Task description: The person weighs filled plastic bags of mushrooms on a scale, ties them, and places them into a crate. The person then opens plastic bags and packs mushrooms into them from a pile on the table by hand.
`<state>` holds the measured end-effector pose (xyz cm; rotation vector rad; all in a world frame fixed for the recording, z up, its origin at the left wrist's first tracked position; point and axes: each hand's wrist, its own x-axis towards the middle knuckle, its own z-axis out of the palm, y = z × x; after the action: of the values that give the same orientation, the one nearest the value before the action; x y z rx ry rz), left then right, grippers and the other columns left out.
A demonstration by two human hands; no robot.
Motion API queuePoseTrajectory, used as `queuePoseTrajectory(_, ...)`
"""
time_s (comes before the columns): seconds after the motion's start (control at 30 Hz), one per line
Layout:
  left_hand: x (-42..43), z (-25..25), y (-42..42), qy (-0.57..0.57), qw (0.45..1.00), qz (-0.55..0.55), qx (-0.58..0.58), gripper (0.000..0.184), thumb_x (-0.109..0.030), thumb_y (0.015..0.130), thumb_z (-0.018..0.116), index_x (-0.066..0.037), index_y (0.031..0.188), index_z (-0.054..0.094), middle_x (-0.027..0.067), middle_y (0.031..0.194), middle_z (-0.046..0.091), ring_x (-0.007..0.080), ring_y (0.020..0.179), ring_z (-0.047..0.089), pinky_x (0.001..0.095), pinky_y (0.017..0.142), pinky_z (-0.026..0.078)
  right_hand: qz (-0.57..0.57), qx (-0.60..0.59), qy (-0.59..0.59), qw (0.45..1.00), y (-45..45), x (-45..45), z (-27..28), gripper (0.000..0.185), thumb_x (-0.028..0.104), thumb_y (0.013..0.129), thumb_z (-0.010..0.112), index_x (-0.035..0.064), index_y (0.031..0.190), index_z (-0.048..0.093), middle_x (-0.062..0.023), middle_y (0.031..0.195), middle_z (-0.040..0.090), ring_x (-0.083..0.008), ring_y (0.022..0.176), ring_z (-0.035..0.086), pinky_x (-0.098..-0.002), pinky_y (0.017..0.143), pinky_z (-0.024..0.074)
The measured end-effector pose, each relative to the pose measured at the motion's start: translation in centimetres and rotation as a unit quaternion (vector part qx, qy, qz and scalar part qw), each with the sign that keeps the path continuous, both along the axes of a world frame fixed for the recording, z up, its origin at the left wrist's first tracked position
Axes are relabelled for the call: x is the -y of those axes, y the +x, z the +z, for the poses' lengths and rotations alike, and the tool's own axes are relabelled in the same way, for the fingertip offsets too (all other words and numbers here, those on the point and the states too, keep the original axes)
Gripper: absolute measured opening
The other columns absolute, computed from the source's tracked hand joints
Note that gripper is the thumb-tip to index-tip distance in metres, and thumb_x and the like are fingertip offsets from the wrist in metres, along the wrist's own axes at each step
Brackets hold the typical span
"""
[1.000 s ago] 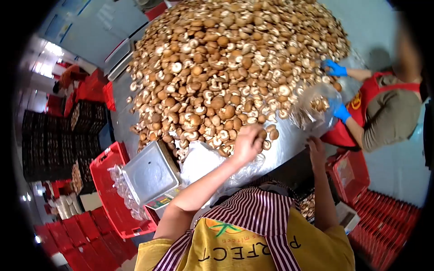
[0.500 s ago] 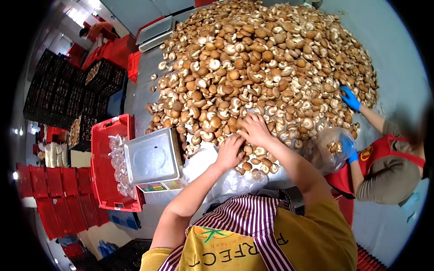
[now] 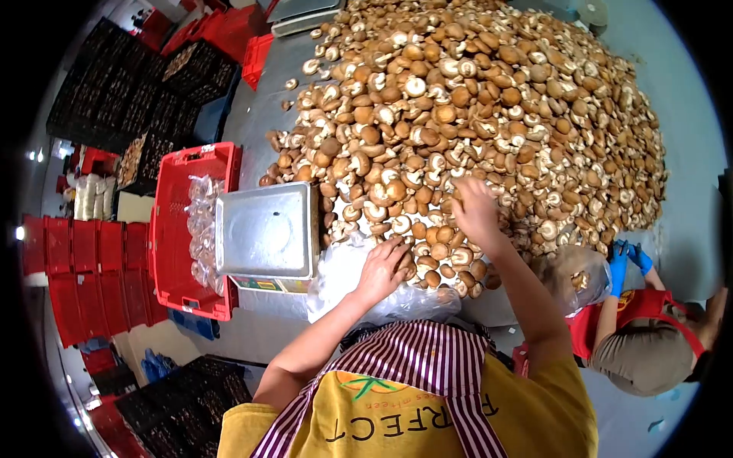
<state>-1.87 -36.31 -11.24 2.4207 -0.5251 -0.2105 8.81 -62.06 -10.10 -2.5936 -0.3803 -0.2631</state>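
Observation:
A great heap of brown-capped shiitake mushrooms (image 3: 489,99) with pale stems covers the table. My left hand (image 3: 384,269) lies at its near edge, fingers curved round a mushroom beside the thumb. Up and to the right, my right hand (image 3: 477,212) reaches over the heap with its fingers apart, touching mushrooms; whether anything is under the palm is hidden. Between and below my hands, several loose mushrooms (image 3: 439,252) rest on a white surface. A clear plastic bag (image 3: 351,278) lies crumpled beneath my left wrist and along the table's near side.
Left of the bag stands a scale (image 3: 263,233) with a metal tray. Beyond it, a red crate (image 3: 168,229) holds filled clear bags. On the right, a co-worker's blue-gloved hands (image 3: 622,263) are by a plastic bag (image 3: 576,278) with mushrooms. Stacked red crates (image 3: 84,298) stand at far left.
My hands have moved apart: the right has shifted right across the heap. More loose mushrooms lie between them. The co-worker's gloved hand has left the heap and joined the other. The view has shifted.

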Motion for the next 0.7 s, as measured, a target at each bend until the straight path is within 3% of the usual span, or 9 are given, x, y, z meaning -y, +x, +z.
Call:
queuePoseTrajectory(0.13, 0.2, -0.7, 0.2, -0.06, 0.996, 0.068, 0.013, 0.039, -0.009, 0.079, 0.066, -0.002, 0.116, 0.06, 0.0164, 0.119, 0.058, 0.0357, 0.111, 0.054, 0.0423, 0.097, 0.044, 0.069, -0.043, 0.034, 0.996, 6.4, -8.3, -0.3, 0.05, 0.036, 0.089, 0.062, 0.0075, 0.13, 0.056, -0.0162, 0.128, 0.056, -0.0302, 0.125, 0.047, -0.0426, 0.107, 0.0352)
queuePoseTrajectory(0.17, 0.2, -0.5, 0.1, -0.082, 0.992, 0.096, 0.026, 0.033, -0.007, 0.079, 0.065, -0.001, 0.111, 0.062, 0.0171, 0.108, 0.06, 0.0362, 0.103, 0.057, 0.0414, 0.092, 0.046, 0.076, -0.096, 0.033, 0.992, 7.3, -9.5, -0.4, 0.052, 0.04, 0.09, 0.059, 0.0081, 0.131, 0.055, -0.016, 0.131, 0.054, -0.031, 0.13, 0.042, -0.0436, 0.111, 0.0295)
queuePoseTrajectory(0.2, -0.1, -0.9, -0.1, -0.081, 0.991, 0.103, 0.025, 0.033, -0.007, 0.079, 0.065, -0.001, 0.111, 0.062, 0.0171, 0.108, 0.06, 0.0362, 0.103, 0.057, 0.0414, 0.092, 0.046, 0.082, -0.147, 0.031, 0.985, 7.8, -10.3, -0.8, 0.054, 0.044, 0.091, 0.057, 0.0088, 0.133, 0.055, -0.0159, 0.135, 0.052, -0.0318, 0.135, 0.037, -0.0445, 0.115, 0.0237)
queuePoseTrajectory(0.27, -0.8, -2.0, -0.3, -0.065, 0.988, 0.138, 0.017, 0.032, -0.005, 0.079, 0.065, -0.001, 0.11, 0.063, 0.0169, 0.106, 0.06, 0.0353, 0.101, 0.057, 0.0415, 0.091, 0.046, 0.076, -0.116, -0.071, 0.988, 7.2, -11.4, -3.0, 0.058, 0.049, 0.09, 0.057, 0.0105, 0.133, 0.055, -0.0159, 0.135, 0.052, -0.0329, 0.137, 0.035, -0.0473, 0.115, 0.0207)
queuePoseTrajectory(0.33, -1.1, -2.0, -0.4, -0.075, 0.986, 0.147, 0.033, 0.032, -0.005, 0.079, 0.065, -0.001, 0.11, 0.063, 0.0169, 0.105, 0.059, 0.0356, 0.099, 0.057, 0.0418, 0.089, 0.046, 0.101, -0.104, -0.077, 0.986, 5.5, -11.5, -3.0, 0.057, 0.053, 0.089, 0.056, 0.0141, 0.13, 0.059, -0.0147, 0.129, 0.055, -0.0327, 0.136, 0.036, -0.0503, 0.113, 0.0206)
queuePoseTrajectory(0.43, -1.2, -1.8, -0.5, -0.073, 0.974, 0.213, 0.014, 0.032, -0.006, 0.079, 0.066, -0.001, 0.11, 0.063, 0.0168, 0.104, 0.057, 0.0364, 0.1, 0.056, 0.042, 0.088, 0.046, 0.184, -0.113, -0.072, 0.974, 1.7, -8.0, -2.4, 0.045, 0.04, 0.087, 0.061, 0.013, 0.123, 0.062, -0.0132, 0.123, 0.057, -0.032, 0.131, 0.041, -0.0506, 0.113, 0.0219)
queuePoseTrajectory(0.5, -1.3, -1.7, -0.2, -0.072, 0.975, 0.208, 0.027, 0.033, -0.007, 0.079, 0.066, -0.001, 0.11, 0.063, 0.0167, 0.104, 0.057, 0.0362, 0.1, 0.056, 0.0422, 0.088, 0.046, 0.228, -0.015, -0.04, 0.973, -0.1, -5.5, -2.2, 0.034, 0.021, 0.082, 0.067, 0.0113, 0.115, 0.064, -0.0123, 0.116, 0.059, -0.0313, 0.124, 0.046, -0.0515, 0.11, 0.0265)
queuePoseTrajectory(0.6, -1.4, -1.0, 0.2, -0.049, 0.978, 0.2, 0.035, 0.031, -0.008, 0.079, 0.065, -0.001, 0.108, 0.063, 0.016, 0.103, 0.057, 0.0355, 0.101, 0.055, 0.0426, 0.089, 0.045, 0.18, 0.008, -0.089, 0.98, -1.7, -1.2, -1.2, 0.031, 0.005, 0.078, 0.066, 0.0085, 0.109, 0.066, -0.0138, 0.115, 0.059, -0.0313, 0.12, 0.048, -0.0515, 0.107, 0.0306)
queuePoseTrajectory(0.7, -1.0, -0.6, 0.9, -0.003, 0.984, 0.155, 0.089, 0.027, -0.009, 0.078, 0.066, -0.002, 0.104, 0.065, 0.0142, 0.101, 0.058, 0.0334, 0.1, 0.055, 0.0422, 0.087, 0.044, 0.135, -0.015, -0.109, 0.985, -2.5, 2.4, 1.7, 0.023, 0.009, 0.08, 0.064, 0.0051, 0.103, 0.064, -0.0147, 0.113, 0.057, -0.0341, 0.116, 0.05, -0.0473, 0.103, 0.0351)
